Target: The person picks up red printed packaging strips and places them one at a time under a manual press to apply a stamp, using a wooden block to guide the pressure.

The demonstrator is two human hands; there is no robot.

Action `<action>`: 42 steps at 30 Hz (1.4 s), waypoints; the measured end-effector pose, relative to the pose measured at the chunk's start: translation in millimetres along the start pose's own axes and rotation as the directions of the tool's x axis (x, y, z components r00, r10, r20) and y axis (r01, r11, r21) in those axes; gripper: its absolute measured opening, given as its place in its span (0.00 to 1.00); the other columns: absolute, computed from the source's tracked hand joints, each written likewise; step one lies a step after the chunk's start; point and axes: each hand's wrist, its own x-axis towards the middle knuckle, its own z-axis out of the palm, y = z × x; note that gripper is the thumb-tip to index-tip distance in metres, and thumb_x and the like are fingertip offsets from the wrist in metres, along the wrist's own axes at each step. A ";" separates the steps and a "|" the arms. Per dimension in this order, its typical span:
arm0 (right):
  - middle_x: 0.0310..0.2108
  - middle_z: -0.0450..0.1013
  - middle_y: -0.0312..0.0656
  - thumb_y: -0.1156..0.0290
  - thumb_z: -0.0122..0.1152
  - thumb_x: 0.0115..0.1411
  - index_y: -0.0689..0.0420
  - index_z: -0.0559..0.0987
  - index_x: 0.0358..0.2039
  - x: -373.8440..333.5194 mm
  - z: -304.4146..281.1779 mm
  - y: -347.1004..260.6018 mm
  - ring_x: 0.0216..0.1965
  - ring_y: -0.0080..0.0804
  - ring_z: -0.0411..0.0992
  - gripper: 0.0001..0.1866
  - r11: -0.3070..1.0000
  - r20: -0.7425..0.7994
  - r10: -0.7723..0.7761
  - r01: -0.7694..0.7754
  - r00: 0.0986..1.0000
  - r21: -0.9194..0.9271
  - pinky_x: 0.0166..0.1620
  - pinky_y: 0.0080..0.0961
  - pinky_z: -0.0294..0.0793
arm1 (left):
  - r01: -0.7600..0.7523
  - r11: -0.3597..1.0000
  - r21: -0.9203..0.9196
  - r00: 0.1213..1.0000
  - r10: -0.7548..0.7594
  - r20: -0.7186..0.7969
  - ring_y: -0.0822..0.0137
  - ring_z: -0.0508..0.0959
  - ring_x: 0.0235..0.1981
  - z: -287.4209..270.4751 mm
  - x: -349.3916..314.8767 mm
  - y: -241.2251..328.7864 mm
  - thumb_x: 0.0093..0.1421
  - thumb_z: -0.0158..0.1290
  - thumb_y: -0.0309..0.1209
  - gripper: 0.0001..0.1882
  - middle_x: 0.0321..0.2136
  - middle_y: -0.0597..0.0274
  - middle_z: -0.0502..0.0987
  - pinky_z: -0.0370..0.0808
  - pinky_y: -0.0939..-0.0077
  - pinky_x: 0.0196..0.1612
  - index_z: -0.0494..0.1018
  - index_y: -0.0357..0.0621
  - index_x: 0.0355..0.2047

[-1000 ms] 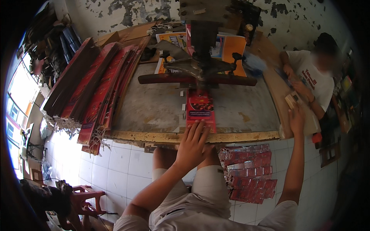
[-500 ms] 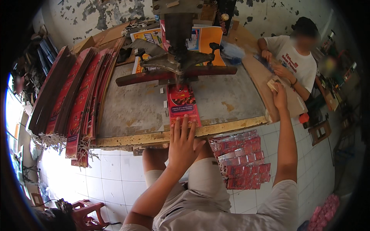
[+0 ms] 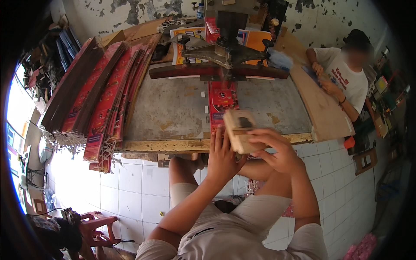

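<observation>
Left hand: fingers extended and slightly spread, nothing grasped, fingertips laid on the near end of the red strip. Right hand: closed around the near right part of a pale wooden block, thumb and fingers on it; hand and block are slightly blurred. Block is tilted, just right of the left fingertips, in view over the table's near edge and the right side of the strip; contact with either cannot be told. Strip lies lengthwise near to far on the grey table, its near part partly covered by left hand and block, its far part reaching the press. The press's long dark red bar spans left to right across the strip; whether it touches cannot be told. Small white tabs sit along the strip's left side. Left of table: leaning stacks of red sheets, white cords at near ends. Far side, behind press: coloured prints. Right: brown board; beyond it a co-worker in a white shirt, both hands together. Near left, on floor: red stool.
</observation>
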 end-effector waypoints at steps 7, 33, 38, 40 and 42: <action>0.63 0.77 0.44 0.74 0.74 0.65 0.56 0.82 0.56 77.8 42.9 56.5 0.62 0.49 0.77 0.20 0.999 0.042 -0.014 0.016 0.999 -0.046 0.62 0.41 0.79 | 0.041 0.999 -0.019 0.999 -0.040 0.020 0.32 0.61 0.76 1.2 5.6 4.9 0.62 0.64 0.55 0.45 0.73 0.37 0.65 0.55 0.36 0.79 0.69 0.38 0.71; 0.52 0.77 0.39 0.75 0.80 0.56 0.55 0.86 0.47 104.5 55.0 94.1 0.53 0.43 0.77 0.17 0.953 -0.165 -0.146 0.094 0.975 -0.287 0.57 0.42 0.76 | 0.072 0.996 -0.053 0.996 -0.069 0.058 0.35 0.61 0.78 2.8 4.0 3.4 0.65 0.63 0.57 0.44 0.78 0.41 0.62 0.57 0.38 0.78 0.69 0.43 0.73; 0.51 0.77 0.39 0.73 0.80 0.57 0.55 0.85 0.47 105.1 57.9 94.0 0.53 0.45 0.77 0.18 0.956 -0.175 -0.139 0.087 0.975 -0.279 0.57 0.44 0.77 | 0.070 0.997 -0.043 0.996 -0.067 0.060 0.36 0.60 0.78 2.6 2.8 2.5 0.65 0.63 0.57 0.44 0.78 0.41 0.61 0.56 0.38 0.78 0.68 0.41 0.73; 0.51 0.78 0.39 0.73 0.80 0.57 0.55 0.85 0.47 104.3 58.2 93.7 0.53 0.46 0.77 0.18 0.959 -0.184 -0.132 0.078 0.974 -0.272 0.57 0.44 0.78 | 0.070 0.997 -0.043 0.995 -0.067 0.071 0.35 0.59 0.78 2.2 2.6 3.1 0.65 0.63 0.57 0.45 0.78 0.40 0.60 0.55 0.38 0.79 0.68 0.41 0.73; 0.51 0.77 0.40 0.72 0.80 0.57 0.56 0.85 0.48 103.3 56.8 93.6 0.53 0.47 0.77 0.19 0.956 -0.186 -0.138 0.081 0.973 -0.283 0.56 0.44 0.78 | 0.067 0.997 -0.043 0.995 -0.064 0.076 0.35 0.59 0.79 1.7 2.9 4.1 0.64 0.63 0.56 0.45 0.79 0.40 0.59 0.55 0.38 0.79 0.67 0.41 0.74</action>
